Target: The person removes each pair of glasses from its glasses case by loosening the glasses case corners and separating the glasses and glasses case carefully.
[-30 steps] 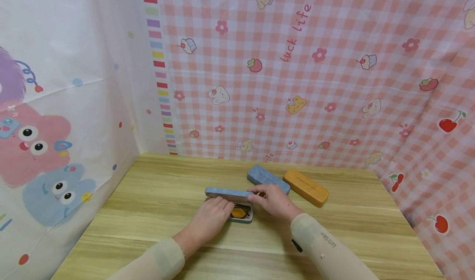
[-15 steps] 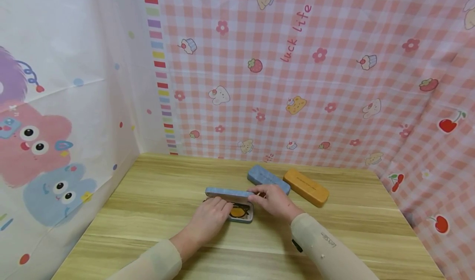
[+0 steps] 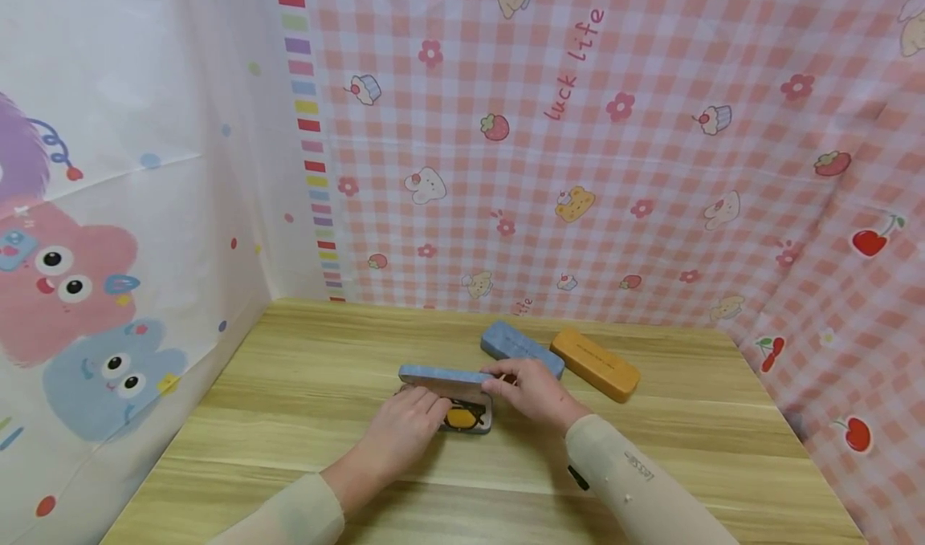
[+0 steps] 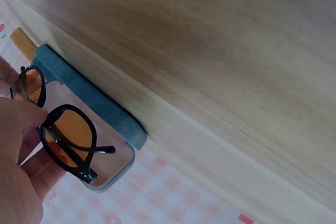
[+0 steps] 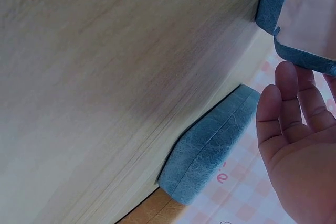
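A blue glasses case (image 3: 442,375) stands with its lid raised in the middle of the table; its lining is pale pink. Black-framed glasses (image 4: 73,129) with orange lenses are pinched at the bridge by my left hand (image 3: 405,423), thumb and fingers on either side. In the left wrist view they overlap the case's lined inside, folded temples showing behind a lens. My right hand (image 3: 533,391) grips the lid's right end, its fingertips (image 5: 286,72) at the edge in the right wrist view. The left hand covers the case's left part in the head view.
Behind the right hand lies a second blue case (image 3: 506,340), closed, beside a closed orange case (image 3: 596,366). The wood-grain table (image 3: 289,416) meets a pink checked cloth (image 3: 462,232) at the back and a white printed cloth (image 3: 217,232) at the left.
My left hand has drawn slightly left and toward me, and the glasses have shifted with it, more of the frame now showing. The right hand and lid stay in place.
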A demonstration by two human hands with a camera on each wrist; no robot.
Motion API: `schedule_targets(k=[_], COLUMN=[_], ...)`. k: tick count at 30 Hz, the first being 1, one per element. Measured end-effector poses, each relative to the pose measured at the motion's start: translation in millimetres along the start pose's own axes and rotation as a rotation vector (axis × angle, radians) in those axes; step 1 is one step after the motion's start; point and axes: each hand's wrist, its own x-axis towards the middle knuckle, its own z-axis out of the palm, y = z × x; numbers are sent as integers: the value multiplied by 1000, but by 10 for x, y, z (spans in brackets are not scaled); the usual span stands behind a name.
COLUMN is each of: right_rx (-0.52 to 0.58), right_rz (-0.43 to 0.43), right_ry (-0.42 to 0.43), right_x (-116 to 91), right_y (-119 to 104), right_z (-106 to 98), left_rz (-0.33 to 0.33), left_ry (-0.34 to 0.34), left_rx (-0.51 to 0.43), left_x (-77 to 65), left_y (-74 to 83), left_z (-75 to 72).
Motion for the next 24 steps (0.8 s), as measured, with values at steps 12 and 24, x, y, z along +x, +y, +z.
schedule_targets(k=[12,24], right_rx=[-1,6], right_rz=[0,-1], right_ry=[1,-2], right_x=[-4,-11], right_y=[-11,-13], right_z=[-11,-2], left_rz=[-29,-59], left_ry=[2,17], left_rx=[-70,-91], left_x=[-38,-77], left_y=[-6,16], left_z=[-109,-159])
